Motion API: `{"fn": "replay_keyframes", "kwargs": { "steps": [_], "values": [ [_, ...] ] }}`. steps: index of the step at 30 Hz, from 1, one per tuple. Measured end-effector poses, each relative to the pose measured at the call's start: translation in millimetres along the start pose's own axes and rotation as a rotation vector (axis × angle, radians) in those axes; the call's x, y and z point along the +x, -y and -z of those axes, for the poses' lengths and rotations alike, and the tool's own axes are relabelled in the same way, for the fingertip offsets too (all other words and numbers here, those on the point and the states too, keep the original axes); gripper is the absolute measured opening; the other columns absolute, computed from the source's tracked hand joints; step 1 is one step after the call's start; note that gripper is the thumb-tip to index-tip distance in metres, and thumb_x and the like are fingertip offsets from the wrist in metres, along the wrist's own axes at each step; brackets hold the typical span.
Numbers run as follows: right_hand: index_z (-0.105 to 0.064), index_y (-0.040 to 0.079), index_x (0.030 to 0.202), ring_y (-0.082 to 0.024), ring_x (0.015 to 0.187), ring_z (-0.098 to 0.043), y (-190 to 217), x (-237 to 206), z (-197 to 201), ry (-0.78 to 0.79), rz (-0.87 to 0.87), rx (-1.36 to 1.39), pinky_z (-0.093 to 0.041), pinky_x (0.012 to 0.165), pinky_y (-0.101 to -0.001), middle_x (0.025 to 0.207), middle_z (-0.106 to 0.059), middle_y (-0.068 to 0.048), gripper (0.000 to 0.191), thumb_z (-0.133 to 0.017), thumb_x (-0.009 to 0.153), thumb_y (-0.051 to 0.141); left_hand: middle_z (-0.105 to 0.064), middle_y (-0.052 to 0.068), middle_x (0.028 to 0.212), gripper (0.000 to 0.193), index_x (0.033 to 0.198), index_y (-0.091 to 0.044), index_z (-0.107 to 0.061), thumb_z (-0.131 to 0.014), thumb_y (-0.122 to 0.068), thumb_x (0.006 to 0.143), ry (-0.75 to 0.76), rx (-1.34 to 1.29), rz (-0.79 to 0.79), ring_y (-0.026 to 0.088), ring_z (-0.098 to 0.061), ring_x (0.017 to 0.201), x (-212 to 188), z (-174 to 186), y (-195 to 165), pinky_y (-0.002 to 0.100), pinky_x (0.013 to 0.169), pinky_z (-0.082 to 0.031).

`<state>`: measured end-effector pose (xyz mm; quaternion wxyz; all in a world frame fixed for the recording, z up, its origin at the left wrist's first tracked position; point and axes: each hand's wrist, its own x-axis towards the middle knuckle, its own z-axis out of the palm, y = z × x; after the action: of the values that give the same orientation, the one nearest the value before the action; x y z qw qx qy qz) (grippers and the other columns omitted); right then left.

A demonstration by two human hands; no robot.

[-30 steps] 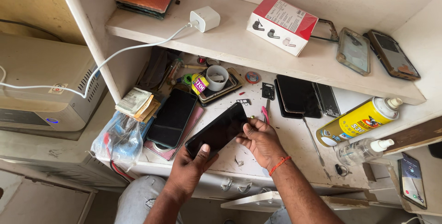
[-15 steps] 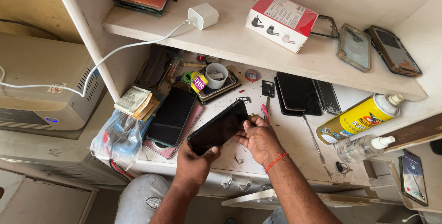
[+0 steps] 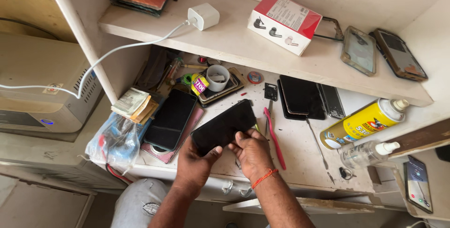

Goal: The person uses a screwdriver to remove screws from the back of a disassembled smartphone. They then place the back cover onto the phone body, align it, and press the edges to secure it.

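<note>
A black smartphone (image 3: 224, 126) is held slantwise above the white workbench (image 3: 300, 157), screen dark and facing up. My left hand (image 3: 196, 162) grips its lower left end with the thumb on the glass. My right hand (image 3: 252, 151), with an orange thread at the wrist, holds the phone's lower right edge, fingers curled against its side. Just right of the hands lie a pink toothbrush (image 3: 274, 137) and a thin metal tool (image 3: 268, 124).
Another black phone (image 3: 170, 118) lies left on a pink pad beside folded banknotes (image 3: 133, 104) and a plastic bag (image 3: 114, 139). Stacked phones (image 3: 302, 97), a yellow spray can (image 3: 362, 124) and a clear bottle (image 3: 367, 154) sit right. The shelf above holds a charger (image 3: 203, 16), a red-white box (image 3: 284, 22) and phones.
The view has shifted slightly. My right hand has slid down along the phone's lower edge, closer to my left hand. The phone stays at about the same slant.
</note>
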<state>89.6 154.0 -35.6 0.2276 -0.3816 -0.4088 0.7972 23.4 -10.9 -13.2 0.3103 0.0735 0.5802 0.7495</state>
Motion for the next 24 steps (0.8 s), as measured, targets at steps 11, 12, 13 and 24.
{"fn": "replay_keyframes", "kwargs": {
  "steps": [11,12,13,24],
  "values": [
    [-0.058,0.004,0.098,-0.023,0.08,-0.067,3.4,-2.7,-0.7,0.02,0.006,0.06,-0.062,0.078,-0.0395,0.09,-0.065,-0.008,0.016,-0.066,0.087,-0.005,-0.07,0.014,0.122,0.043,0.134,-0.006,-0.05,-0.054,0.006,0.094,-0.007,-0.261,0.061,0.02,-0.074,0.099,5.8,-0.7,8.1,0.036,0.092,-0.06],
    [-0.058,0.006,0.099,-0.022,0.083,-0.067,2.8,-3.1,0.7,0.034,0.01,0.081,-0.061,0.08,-0.0403,0.092,-0.065,-0.008,0.018,-0.066,0.087,-0.005,-0.07,0.014,0.122,0.042,0.134,-0.005,-0.05,-0.054,0.007,0.094,-0.014,-0.263,0.036,0.02,-0.074,0.098,6.5,-2.4,9.9,0.036,0.091,-0.06],
    [-0.059,0.008,0.101,-0.022,0.086,-0.067,2.3,-3.7,2.8,0.044,0.014,0.102,-0.061,0.082,-0.0411,0.094,-0.065,-0.007,0.02,-0.066,0.087,-0.005,-0.069,0.014,0.122,0.041,0.133,-0.004,-0.05,-0.054,0.007,0.094,-0.018,-0.267,0.014,0.02,-0.073,0.098,7.3,-5.3,11.9,0.036,0.091,-0.06],
    [-0.056,0.011,0.102,-0.028,0.105,-0.066,4.0,3.3,8.1,-0.094,0.081,0.311,-0.054,0.102,-0.0511,0.109,-0.065,-0.01,0.015,-0.053,0.104,0.026,-0.069,0.012,0.12,0.037,0.13,-0.007,-0.052,-0.059,-0.008,0.094,-0.005,-0.202,0.064,0.02,-0.072,0.102,12.1,0.3,12.5,0.038,0.096,-0.061]
  ]
}}
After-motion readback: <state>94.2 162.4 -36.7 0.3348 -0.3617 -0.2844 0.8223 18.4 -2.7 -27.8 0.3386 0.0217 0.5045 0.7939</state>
